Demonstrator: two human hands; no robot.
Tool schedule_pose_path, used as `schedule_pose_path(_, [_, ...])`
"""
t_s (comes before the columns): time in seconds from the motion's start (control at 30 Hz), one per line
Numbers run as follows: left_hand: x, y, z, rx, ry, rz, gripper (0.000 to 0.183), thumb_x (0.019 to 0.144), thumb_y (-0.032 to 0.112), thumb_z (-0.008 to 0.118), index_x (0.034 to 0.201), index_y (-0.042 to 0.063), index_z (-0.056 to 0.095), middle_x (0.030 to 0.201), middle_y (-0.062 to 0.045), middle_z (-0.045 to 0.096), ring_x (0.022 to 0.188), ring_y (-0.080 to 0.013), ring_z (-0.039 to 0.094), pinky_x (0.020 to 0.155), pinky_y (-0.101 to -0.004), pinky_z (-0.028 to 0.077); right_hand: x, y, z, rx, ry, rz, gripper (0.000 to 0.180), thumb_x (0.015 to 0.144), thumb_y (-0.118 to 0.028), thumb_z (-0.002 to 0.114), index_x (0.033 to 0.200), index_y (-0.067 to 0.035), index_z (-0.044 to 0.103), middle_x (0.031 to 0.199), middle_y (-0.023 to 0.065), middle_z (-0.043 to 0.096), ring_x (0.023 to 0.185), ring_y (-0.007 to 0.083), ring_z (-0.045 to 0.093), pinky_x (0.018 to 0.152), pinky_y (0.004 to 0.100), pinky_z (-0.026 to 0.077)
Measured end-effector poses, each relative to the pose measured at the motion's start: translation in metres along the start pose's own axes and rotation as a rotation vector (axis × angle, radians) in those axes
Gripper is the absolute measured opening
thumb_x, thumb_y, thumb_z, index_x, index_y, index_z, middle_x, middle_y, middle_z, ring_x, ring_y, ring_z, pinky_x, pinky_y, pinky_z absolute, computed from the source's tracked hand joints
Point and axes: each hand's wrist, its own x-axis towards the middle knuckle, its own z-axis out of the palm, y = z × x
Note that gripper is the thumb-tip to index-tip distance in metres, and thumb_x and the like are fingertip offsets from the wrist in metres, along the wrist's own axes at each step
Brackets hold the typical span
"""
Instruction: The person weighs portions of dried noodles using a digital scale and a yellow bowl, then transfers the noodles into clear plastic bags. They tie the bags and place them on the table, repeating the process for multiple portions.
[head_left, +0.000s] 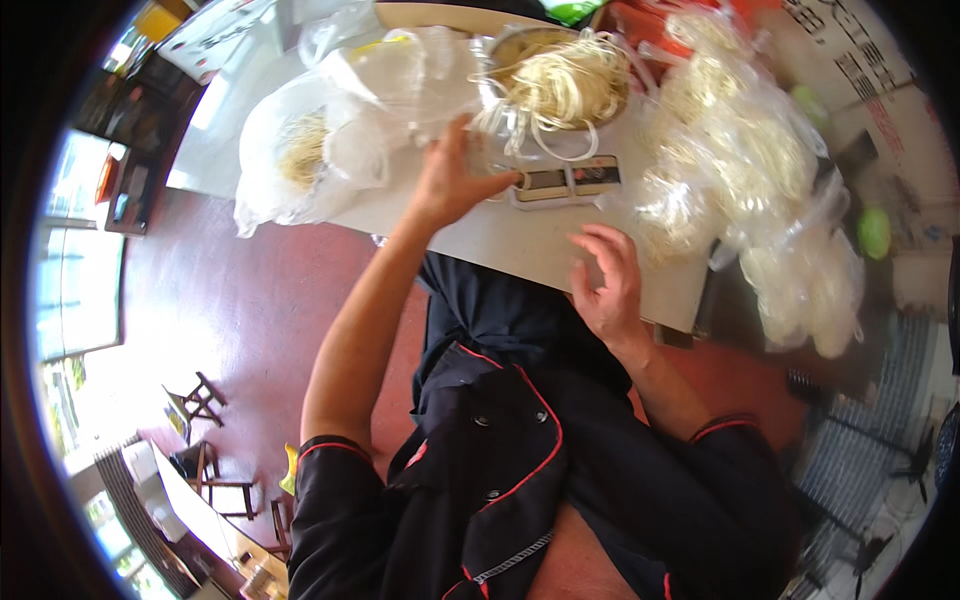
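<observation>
My left hand (450, 184) reaches over the table with thumb and fingers spread. Its thumb is at the left end of a digital scale's front panel (566, 182), and its fingertips are close to the white plastic bags. I cannot tell whether they touch. Behind the panel is a metal bowl (499, 49) heaped with pale noodles (570, 82), with some strands hanging over the near rim. Near the table's front edge, my right hand (611, 281) hovers with fingers loosely curled and apart, holding nothing. To the left, a white plastic bag (259, 161) contains thin dry-looking noodles (304, 150).
Clear bags of noodles (757, 142) crowd the right side of the table (510, 240), and one bag (806, 285) sits beyond its right edge. Red plastic (645, 34) lies behind the bowl. Wooden stools (199, 401) stand on the red floor (247, 300) to the left.
</observation>
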Motion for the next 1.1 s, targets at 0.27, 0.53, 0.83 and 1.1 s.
schedule_pose_path(0.27, [0.002,0.004,-0.011,-0.043,-0.094,-0.061,0.025,0.088,0.021,0.067,0.088,-0.002,0.058,0.067,-0.016,0.055,0.062,-0.0234,0.050,0.061,-0.0408,0.045,-0.002,-0.003,0.002,-0.042,0.031,0.002,0.033,0.076,0.006,0.064,0.108,-0.001,0.065,0.113,0.0167,0.061,0.101,0.0355,0.061,0.086,0.0405,0.052])
schedule_pose_path(0.53, [0.018,0.080,-0.080,0.107,-0.012,0.060,0.027,0.097,0.024,0.065,0.102,-0.003,0.065,0.071,-0.005,0.060,0.064,-0.0113,0.050,0.061,-0.0318,0.043,0.003,-0.002,-0.001,0.026,0.001,-0.015,0.029,0.081,0.001,0.064,0.109,-0.001,0.064,0.113,0.0170,0.062,0.101,0.0345,0.060,0.087,0.0406,0.050])
schedule_pose_path(0.83, [0.065,0.148,-0.097,0.254,0.112,0.413,0.018,0.095,0.017,0.066,0.099,-0.001,0.067,0.069,-0.006,0.059,0.060,-0.0117,0.048,0.057,-0.0298,0.042,0.003,0.000,0.000,0.019,0.010,-0.037,0.033,0.077,0.005,0.065,0.109,-0.002,0.064,0.112,0.0156,0.062,0.099,0.0335,0.060,0.085,0.0397,0.051])
schedule_pose_path(1.1, [0.127,0.145,-0.062,0.272,-0.112,0.573,0.025,0.097,0.022,0.064,0.114,0.004,0.068,0.105,-0.013,0.072,0.093,-0.0247,0.069,0.084,-0.0351,0.054,0.002,0.001,-0.002,0.008,0.007,-0.045,0.037,0.075,0.007,0.065,0.110,-0.003,0.062,0.111,0.0155,0.062,0.098,0.0336,0.061,0.085,0.0399,0.051])
